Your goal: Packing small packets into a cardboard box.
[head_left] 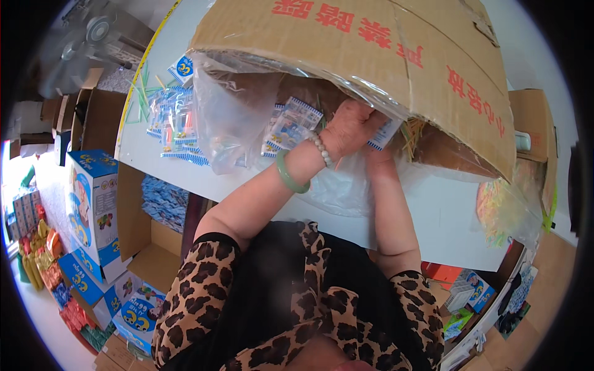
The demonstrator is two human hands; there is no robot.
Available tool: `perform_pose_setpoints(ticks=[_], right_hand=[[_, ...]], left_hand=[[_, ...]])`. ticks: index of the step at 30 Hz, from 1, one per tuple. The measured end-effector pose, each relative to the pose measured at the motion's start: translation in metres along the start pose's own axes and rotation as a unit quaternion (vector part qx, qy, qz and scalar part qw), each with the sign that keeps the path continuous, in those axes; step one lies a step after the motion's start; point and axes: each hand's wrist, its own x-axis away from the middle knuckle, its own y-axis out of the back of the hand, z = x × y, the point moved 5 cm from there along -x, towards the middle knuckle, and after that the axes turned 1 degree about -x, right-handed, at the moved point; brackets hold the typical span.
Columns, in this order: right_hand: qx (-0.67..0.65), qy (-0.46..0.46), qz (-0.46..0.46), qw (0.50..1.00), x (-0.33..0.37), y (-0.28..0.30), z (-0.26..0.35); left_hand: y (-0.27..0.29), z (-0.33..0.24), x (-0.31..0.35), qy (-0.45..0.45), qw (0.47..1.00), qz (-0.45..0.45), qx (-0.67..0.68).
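Observation:
A large brown cardboard box lies on its side on the white table, its mouth toward me and lined with a clear plastic bag. My left hand is at the mouth, fingers curled, against a small blue-and-white packet. Just below that packet is my right hand; its fingers are hidden behind the packet and my left hand. More packets lie inside the bag, left of my hands. Thin yellowish sticks show in the box to the right.
A pile of similar packets and green sticks lies on the table's left. Below it, an open carton holds blue packets. Blue-and-white boxes stand left. A bag of colourful sticks hangs at the right edge.

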Motion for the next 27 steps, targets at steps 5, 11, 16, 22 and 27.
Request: perform_pose_setpoints(ticks=[5,11,16,22,27], right_hand=[[0.432,0.026,-0.026,0.901,-0.001,0.012,0.048],[0.609,0.200,0.018,0.767,-0.008,-0.003,0.046],[0.289,0.051,-0.041,0.955,-0.009,-0.009,0.055],[0.323,0.024,-0.027,0.946,-0.003,-0.019,0.065],[0.379,0.084,0.013,0.921,-0.005,-0.012,0.060]], left_hand=[[0.023,-0.015,0.012,0.104,0.959,-0.072,0.253],[0.049,0.000,0.053,0.311,0.890,-0.021,0.333],[0.049,0.002,0.058,0.332,0.866,-0.046,0.372],[0.058,0.008,0.056,0.325,0.875,-0.057,0.354],[0.071,0.012,0.053,0.302,0.907,-0.059,0.289]])
